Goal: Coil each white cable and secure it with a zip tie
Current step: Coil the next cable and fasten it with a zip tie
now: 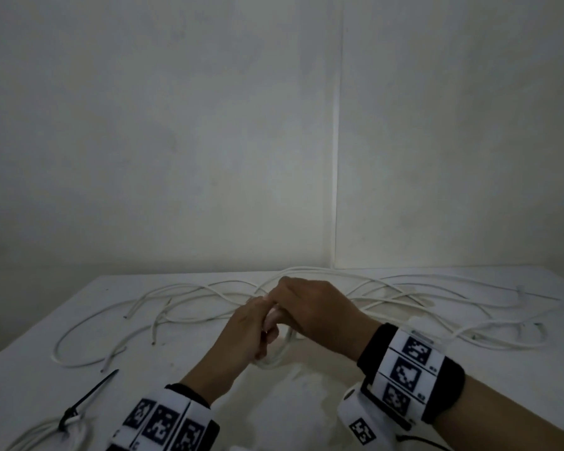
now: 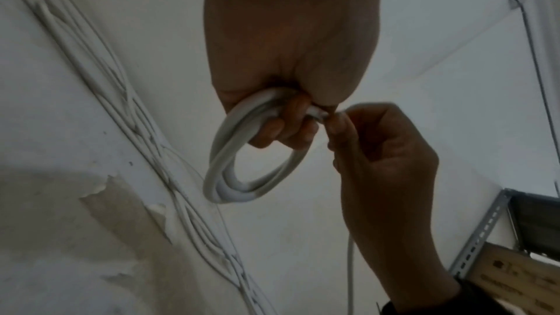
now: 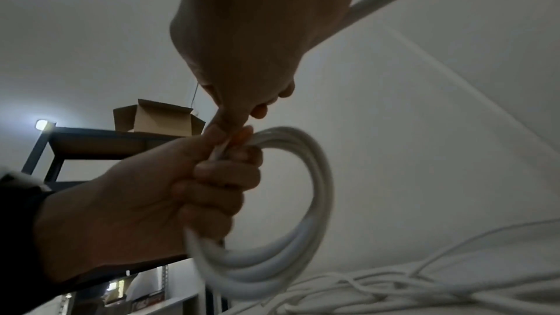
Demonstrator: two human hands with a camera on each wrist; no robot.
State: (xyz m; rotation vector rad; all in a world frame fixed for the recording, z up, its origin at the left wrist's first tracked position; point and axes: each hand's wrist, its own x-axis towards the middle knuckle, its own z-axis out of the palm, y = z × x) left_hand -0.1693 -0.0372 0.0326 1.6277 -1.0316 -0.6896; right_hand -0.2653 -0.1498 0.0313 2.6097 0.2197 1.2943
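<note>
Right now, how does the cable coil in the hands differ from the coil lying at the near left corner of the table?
The held coil is gripped by the left hand above the table, with the right hand pinching it at the top; the corner coil lies on the table, untouched. The corner coil carries a black zip tie; no tie shows on the held coil. Both are white cable wound into several loops.
</note>
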